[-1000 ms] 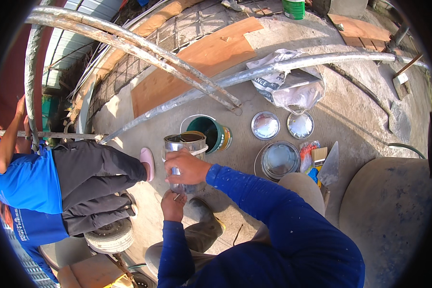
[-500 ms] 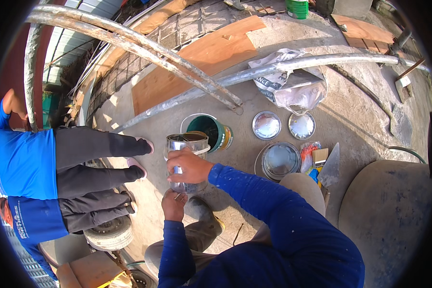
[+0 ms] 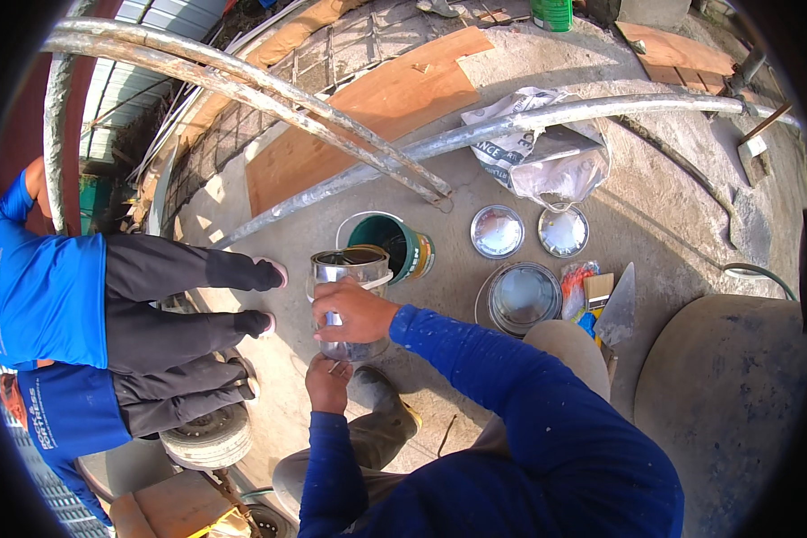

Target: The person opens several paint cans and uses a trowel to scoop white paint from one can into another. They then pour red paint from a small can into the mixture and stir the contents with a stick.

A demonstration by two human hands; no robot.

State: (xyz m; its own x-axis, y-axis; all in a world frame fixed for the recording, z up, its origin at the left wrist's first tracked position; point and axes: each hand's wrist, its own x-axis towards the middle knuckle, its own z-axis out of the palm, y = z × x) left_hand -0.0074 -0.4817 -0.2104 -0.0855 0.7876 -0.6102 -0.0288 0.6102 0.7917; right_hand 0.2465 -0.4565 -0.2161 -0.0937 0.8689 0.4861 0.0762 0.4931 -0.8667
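A shiny metal can [image 3: 348, 270] with a wire handle is in both my hands, leaning with its open end toward the green bucket [image 3: 421, 255]. My right hand [image 3: 354, 309] is closed round the can's side. Lower down, my left hand [image 3: 328, 384] has its fingers curled at the can's base; part of its grip is hidden. The bucket stands just beyond the can, its white handle raised to one side. Inside it looks dark, and I cannot tell whether anything flows from the can.
Two round metal lids [image 3: 497, 231] and a closed metal can [image 3: 524, 299] sit to the right, beside a paintbrush [image 3: 598, 289] and a trowel [image 3: 617, 309]. A metal pipe [image 3: 529, 124] crosses beyond, before a white sack [image 3: 560, 166]. Two co-workers [image 3: 49, 296] stand at left.
My hands and the can keep almost the same pose. At left, the nearer co-worker's foot has shifted slightly.
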